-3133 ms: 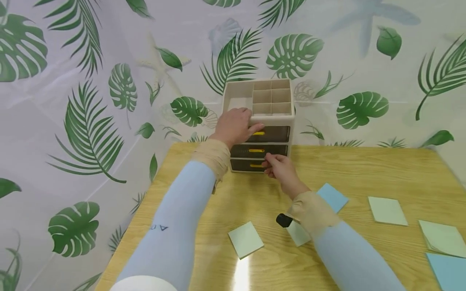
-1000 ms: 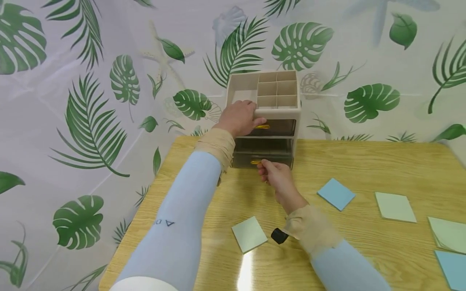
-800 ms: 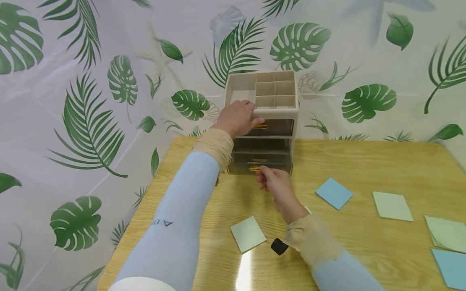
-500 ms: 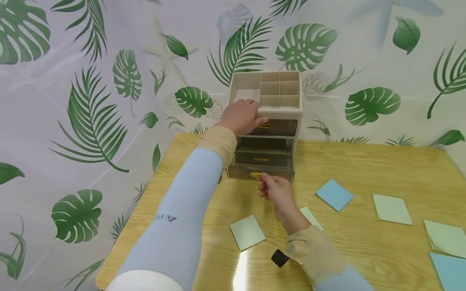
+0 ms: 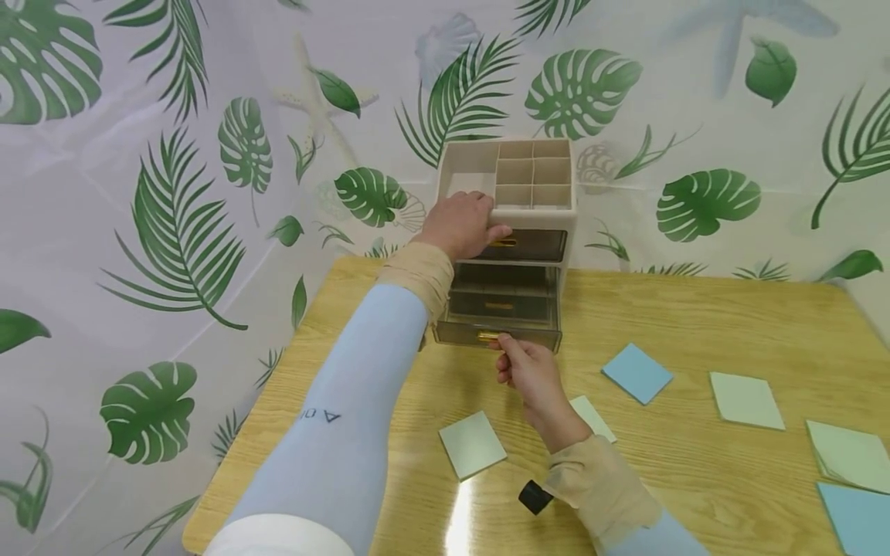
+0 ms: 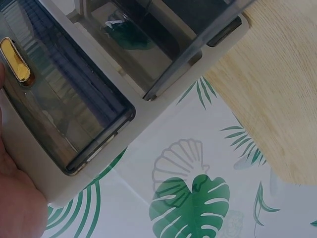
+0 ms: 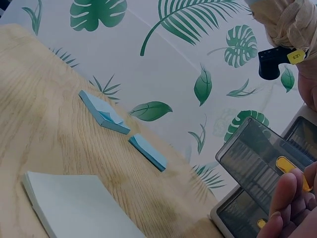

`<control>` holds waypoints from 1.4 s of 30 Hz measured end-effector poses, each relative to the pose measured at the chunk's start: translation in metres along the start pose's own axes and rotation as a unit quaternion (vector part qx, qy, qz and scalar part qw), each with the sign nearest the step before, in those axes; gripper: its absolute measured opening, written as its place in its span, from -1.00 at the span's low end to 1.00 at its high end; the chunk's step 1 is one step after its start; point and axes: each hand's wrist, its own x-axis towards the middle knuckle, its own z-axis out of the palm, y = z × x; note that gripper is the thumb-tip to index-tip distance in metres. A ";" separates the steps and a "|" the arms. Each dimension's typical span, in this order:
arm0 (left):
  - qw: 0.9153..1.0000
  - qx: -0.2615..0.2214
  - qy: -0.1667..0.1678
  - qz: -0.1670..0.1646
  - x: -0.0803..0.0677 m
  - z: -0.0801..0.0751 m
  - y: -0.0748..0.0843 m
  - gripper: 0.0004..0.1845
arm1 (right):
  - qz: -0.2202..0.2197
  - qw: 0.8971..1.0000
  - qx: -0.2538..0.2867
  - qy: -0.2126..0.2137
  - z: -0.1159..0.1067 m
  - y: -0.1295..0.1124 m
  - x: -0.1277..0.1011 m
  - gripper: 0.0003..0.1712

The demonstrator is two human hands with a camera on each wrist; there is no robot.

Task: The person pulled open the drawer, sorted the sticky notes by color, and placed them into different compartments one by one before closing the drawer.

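A beige desk organizer (image 5: 566,224) with three smoky drawers stands at the table's far edge. My left hand (image 5: 467,222) grips its top front rim, fingers in the open top compartment, thumb by the top drawer (image 5: 528,245). The left wrist view shows that top drawer (image 6: 59,94), its gold handle (image 6: 15,59) and my palm (image 6: 15,198). The bottom drawer (image 5: 518,333) is pulled out toward me. My right hand (image 5: 502,347) pinches its gold handle (image 5: 487,336). In the right wrist view my fingertips (image 7: 287,198) are at the handle (image 7: 292,171).
Sticky-note pads lie on the wooden table (image 5: 695,309): a green one (image 5: 473,444) near my right forearm, another (image 5: 594,417) partly under the wrist, a blue one (image 5: 636,373), more green (image 5: 746,400) and blue (image 5: 858,513) to the right. A leaf-print curtain (image 5: 174,232) hangs behind and left.
My right hand has drawn the bottom drawer out toward me, mostly over the past second. The left hand has stayed on the organizer's top.
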 end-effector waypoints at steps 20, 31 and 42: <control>0.999 0.001 0.040 0.033 -0.005 0.005 -0.005 -0.39 | 0.005 0.998 -0.022 -0.062 -0.019 -0.004 -0.006 -0.52; 0.932 -0.257 0.252 -0.040 -0.068 0.039 -0.024 -0.58 | -0.008 0.994 -0.087 -0.065 -0.099 -0.008 -0.022 -0.54; 0.845 -0.465 0.240 -0.108 -0.151 0.114 -0.015 -0.65 | -0.049 0.984 -0.170 0.003 -0.146 -0.001 -0.034 -0.48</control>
